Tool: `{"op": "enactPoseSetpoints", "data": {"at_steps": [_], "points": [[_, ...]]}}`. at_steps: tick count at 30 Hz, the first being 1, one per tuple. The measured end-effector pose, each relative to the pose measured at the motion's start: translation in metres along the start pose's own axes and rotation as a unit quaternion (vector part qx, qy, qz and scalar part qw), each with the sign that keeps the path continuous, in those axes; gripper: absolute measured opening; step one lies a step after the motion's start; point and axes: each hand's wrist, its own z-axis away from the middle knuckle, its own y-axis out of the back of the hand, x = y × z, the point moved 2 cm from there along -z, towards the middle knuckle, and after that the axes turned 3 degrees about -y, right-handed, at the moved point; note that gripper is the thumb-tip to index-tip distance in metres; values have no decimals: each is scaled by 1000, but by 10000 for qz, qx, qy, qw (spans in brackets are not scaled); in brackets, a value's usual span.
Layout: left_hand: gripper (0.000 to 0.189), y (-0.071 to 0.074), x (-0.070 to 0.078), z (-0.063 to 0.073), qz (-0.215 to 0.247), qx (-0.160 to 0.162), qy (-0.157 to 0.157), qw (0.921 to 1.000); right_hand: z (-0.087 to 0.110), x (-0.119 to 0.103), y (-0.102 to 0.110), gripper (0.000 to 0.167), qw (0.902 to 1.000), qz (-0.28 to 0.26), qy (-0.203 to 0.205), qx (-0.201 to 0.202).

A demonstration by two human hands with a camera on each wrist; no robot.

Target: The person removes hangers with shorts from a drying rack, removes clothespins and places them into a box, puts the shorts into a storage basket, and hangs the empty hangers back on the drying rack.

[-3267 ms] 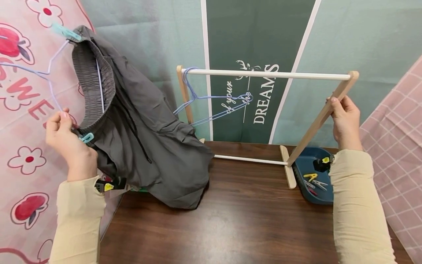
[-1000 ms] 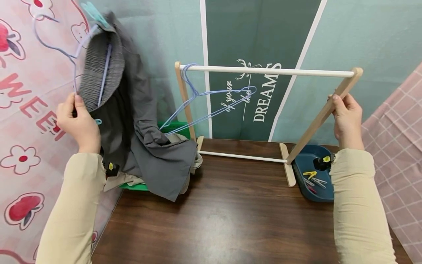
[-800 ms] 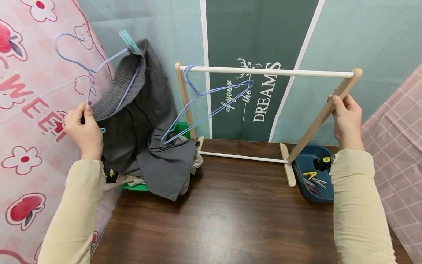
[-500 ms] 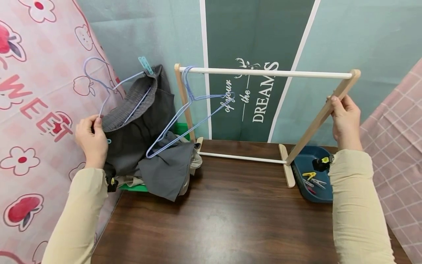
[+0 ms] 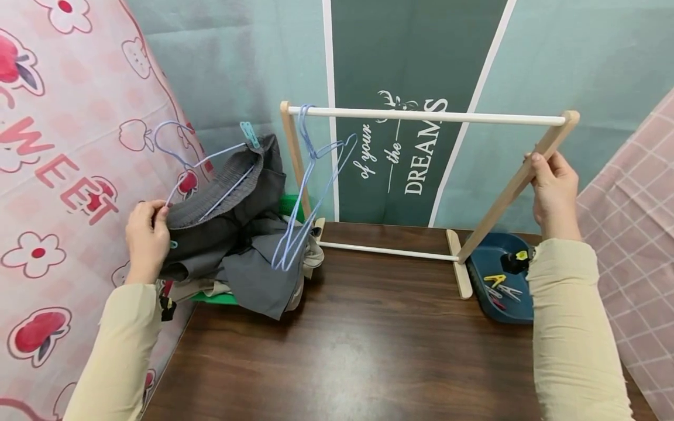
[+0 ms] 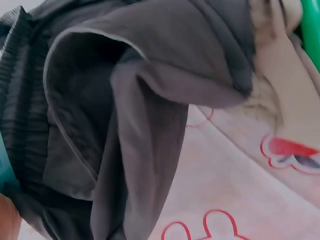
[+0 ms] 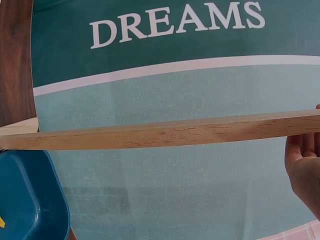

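In the head view, my left hand (image 5: 147,240) pinches the left end of a light blue clothes hanger (image 5: 217,154), thumb and fingers together. Grey shorts (image 5: 253,204) with an elastic waistband are pegged to it by a turquoise clothespin (image 5: 250,134) at the far end; another clothespin (image 5: 174,244) shows beside my fingers. The garment's lower part lies on a heap of clothes. Only a bit of the left hand (image 6: 7,217) shows in the left wrist view. My right hand (image 5: 555,190) grips the right wooden post (image 5: 502,202) of the clothes rack, also seen in the right wrist view.
Light blue empty hangers (image 5: 310,175) dangle at the left end of the white rail (image 5: 421,117). A green basket (image 5: 218,299) with beige clothes stands at left. Behind the rack's right foot, a blue tray (image 5: 505,313) holds several clothespins (image 5: 495,280) on the brown table (image 5: 368,351).
The left hand has lowered the hanger and shorts and brought them rightward, so the garment folds onto the heap. The empty hangers on the rail have swung round. The right hand stays put.
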Motion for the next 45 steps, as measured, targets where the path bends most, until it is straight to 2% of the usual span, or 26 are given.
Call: {"op": "enactPoseSetpoints", "data": {"at_steps": [7,10,12,17,24,29,41,45], "points": [[16,-3,6,5,-345,-592,-518,9963,-2,-3,0,20,9998,-219,0,-35],[14,-5,9,7,-439,-639,-807,9937,-1,-3,0,22,9999,-141,-58,-65],[14,-6,9,9,-482,-601,-850,9934,-1,-3,0,23,9999,-88,-88,-79],[18,-6,7,13,-351,-519,-667,9958,-2,-2,0,23,9999,-24,-115,-103],[15,2,0,14,-188,-623,-327,9973,-3,-2,-1,23,9999,-62,-88,-81],[15,8,-3,18,-238,-602,-272,9975,-3,-2,-3,23,9999,0,-96,-60],[20,19,-5,20,-531,79,294,9981,-4,-5,-5,27,9998,-32,-186,-82],[19,21,-3,21,-503,162,270,9982,-4,-5,-4,26,9998,-88,-166,-90]]}}
